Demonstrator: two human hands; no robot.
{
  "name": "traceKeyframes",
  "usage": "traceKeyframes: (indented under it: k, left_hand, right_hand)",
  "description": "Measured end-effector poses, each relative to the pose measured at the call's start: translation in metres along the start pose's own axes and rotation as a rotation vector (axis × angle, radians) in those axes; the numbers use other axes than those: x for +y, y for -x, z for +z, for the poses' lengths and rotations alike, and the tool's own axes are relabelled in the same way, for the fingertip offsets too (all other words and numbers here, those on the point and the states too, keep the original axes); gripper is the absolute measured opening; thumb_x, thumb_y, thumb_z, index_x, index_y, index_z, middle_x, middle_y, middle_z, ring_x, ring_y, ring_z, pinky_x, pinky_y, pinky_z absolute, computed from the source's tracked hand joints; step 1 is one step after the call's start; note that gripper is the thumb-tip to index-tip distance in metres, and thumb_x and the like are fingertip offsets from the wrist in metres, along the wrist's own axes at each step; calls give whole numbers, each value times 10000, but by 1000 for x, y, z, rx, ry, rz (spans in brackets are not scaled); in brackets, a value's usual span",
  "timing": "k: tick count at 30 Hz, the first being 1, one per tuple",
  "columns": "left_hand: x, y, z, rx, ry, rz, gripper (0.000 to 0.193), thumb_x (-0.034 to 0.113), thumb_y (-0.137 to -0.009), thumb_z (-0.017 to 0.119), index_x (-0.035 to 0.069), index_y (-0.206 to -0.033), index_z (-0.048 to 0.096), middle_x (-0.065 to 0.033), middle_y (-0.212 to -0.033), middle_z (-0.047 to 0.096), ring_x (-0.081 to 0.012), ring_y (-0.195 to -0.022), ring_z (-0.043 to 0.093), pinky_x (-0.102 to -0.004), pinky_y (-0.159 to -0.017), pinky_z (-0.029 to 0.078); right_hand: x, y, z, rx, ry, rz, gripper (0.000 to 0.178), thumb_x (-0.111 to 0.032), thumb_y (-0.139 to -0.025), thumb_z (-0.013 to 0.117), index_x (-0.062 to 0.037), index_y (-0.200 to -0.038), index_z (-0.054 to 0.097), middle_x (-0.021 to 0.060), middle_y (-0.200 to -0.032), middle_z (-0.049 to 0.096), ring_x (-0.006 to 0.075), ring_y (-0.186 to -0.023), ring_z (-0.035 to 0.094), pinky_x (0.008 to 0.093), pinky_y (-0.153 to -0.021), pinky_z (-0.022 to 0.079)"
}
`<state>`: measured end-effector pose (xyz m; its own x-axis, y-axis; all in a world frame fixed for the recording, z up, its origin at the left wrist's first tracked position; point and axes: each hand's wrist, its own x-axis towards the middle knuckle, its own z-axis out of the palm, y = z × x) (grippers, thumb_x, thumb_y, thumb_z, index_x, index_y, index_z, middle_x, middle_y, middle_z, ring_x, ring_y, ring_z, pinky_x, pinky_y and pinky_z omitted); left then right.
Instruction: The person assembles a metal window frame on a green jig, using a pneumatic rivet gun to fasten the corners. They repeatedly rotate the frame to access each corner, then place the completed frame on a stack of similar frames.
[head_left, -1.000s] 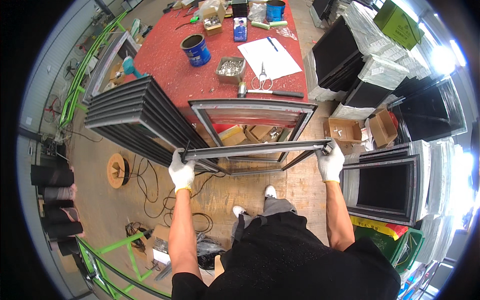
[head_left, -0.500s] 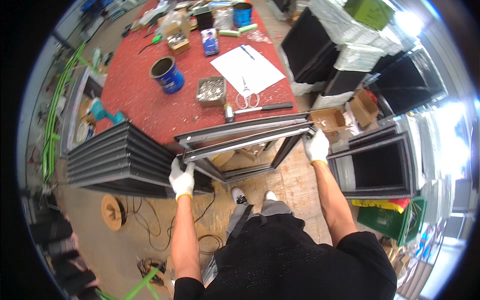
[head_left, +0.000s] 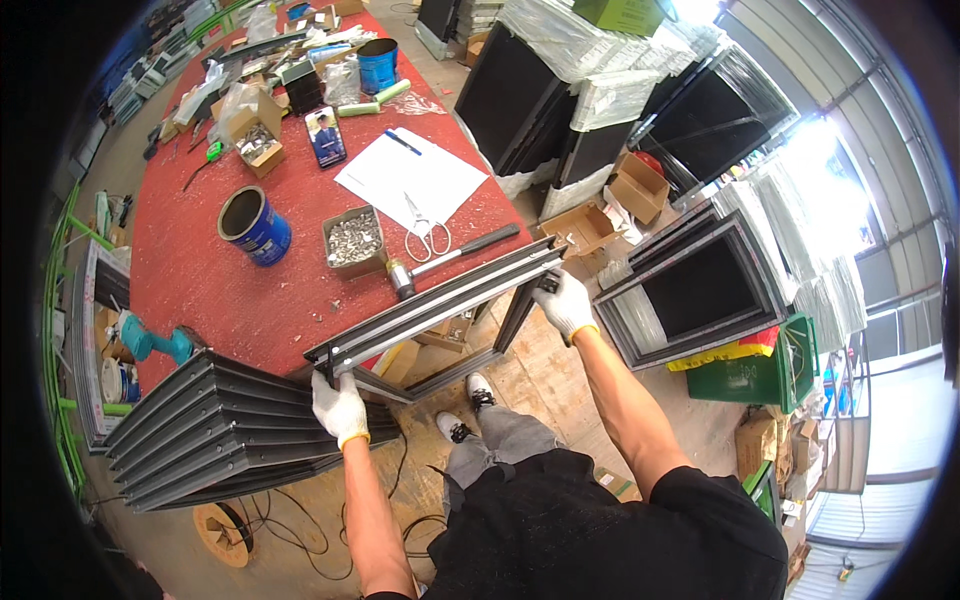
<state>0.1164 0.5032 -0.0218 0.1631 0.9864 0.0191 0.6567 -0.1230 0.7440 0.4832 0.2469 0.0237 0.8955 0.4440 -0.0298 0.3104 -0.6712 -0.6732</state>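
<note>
My left hand (head_left: 341, 405) and my right hand (head_left: 566, 303), both in white gloves with yellow cuffs, are closed around opposite ends of a dark grey rectangular metal frame (head_left: 440, 312). It is held tilted against the near edge of the red worktable (head_left: 200, 290), its long upper side along that edge. Floor shows through its opening. Next to my left hand lies a stack of dark ribbed metal frames (head_left: 240, 430). Just beyond the held frame, a hammer (head_left: 402, 278) lies on the table beside scissors (head_left: 428, 238) and a box of small metal parts (head_left: 354, 240).
A blue can (head_left: 256, 228), white paper (head_left: 410, 180) with a pen, and a phone-like item (head_left: 325, 137) sit on the table. A teal power tool (head_left: 155, 340) is at the left. Wrapped panels (head_left: 610, 100), cardboard boxes and a green bin (head_left: 750, 370) stand right. Cables trail underfoot.
The view has turned rightward, so the table and its contents sit further left in the picture. The metal frame has come up against the table edge, still gripped at both ends.
</note>
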Motion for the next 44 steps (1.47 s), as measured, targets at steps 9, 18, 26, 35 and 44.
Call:
traceKeyframes:
  k: [9, 18, 26, 35, 44]
  left_hand:
    - [-10, 0, -13, -72, -98, 38, 651, 292, -953, 741, -62, -1481, 600, -293, -1437, 669, -431, -1289, 666, -473, -1119, 489]
    - [-113, 149, -15, -350, -250, -122, 518, 401, -1006, 755, -43, -1273, 754, -269, -1304, 740, -406, -1180, 698, -477, -1073, 527]
    - [-59, 276, 70, -379, -380, 301, 443, 381, -1054, 709, 14, -1293, 770, -184, -1174, 794, -350, -1073, 738, -438, -999, 552]
    - [141, 408, 125, -407, -171, -77, 606, 353, -1034, 721, -86, -1442, 625, -252, -1446, 677, -369, -1269, 642, -423, -1120, 481]
    - [276, 447, 135, -488, -91, -421, 645, 384, -1061, 694, -19, -1547, 567, -240, -1523, 633, -355, -1337, 615, -453, -1184, 447]
  right_hand:
    - [1, 4, -9, -215, 98, 50, 439, -352, -846, 718, 18, -1079, 758, 327, -1073, 742, 500, -1068, 714, 489, -948, 568]
    - [144, 9, -183, -37, 347, 174, 361, -243, -859, 630, 32, -1032, 786, 323, -1083, 750, 484, -1050, 736, 507, -923, 605]
    - [338, -72, -373, 195, 699, 390, 214, -156, -887, 668, -48, -988, 822, 254, -1029, 799, 429, -998, 784, 506, -893, 630]
    - [484, -189, -472, 268, 1005, 151, 215, -197, -1016, 591, -92, -1067, 772, 139, -1086, 756, 317, -1038, 743, 466, -905, 570]
    - [510, -212, -455, 260, 891, -24, 219, -197, -997, 573, -76, -1035, 753, 155, -1105, 729, 328, -1077, 699, 483, -911, 540]
